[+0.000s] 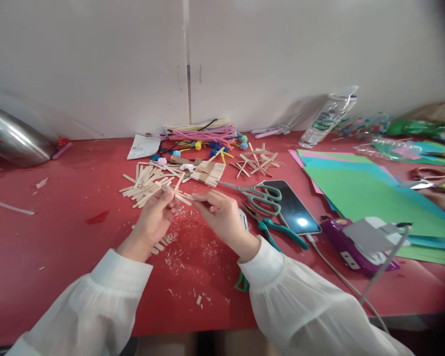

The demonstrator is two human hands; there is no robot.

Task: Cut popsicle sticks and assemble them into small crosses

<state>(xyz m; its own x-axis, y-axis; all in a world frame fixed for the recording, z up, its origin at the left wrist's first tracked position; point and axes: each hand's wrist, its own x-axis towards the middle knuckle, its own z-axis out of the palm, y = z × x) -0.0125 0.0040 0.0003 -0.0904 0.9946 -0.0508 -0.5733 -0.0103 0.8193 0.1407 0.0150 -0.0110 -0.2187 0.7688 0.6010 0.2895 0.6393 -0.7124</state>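
Observation:
My left hand (156, 216) is closed on a wooden craft stick (178, 183) that points up and away between thumb and fingers. My right hand (222, 217) is pinched just to the right of it, with a small pale tip showing at the fingertips; I cannot make out what it is. Beyond my left hand lies a loose heap of craft sticks (146, 180). A row of sticks joined side by side (209, 173) sits behind my right hand. Wood shavings (185, 230) are scattered on the red table (74, 257) below both hands.
To the right are scissors (261, 192), teal-handled pliers (285, 232), a phone (292, 205) with a cable and a purple device (341, 242). Coloured paper (363, 193) and a plastic bottle (326, 121) lie farther right. Pipe cleaners (200, 134) are at the back; a steel flask (17, 141) is left.

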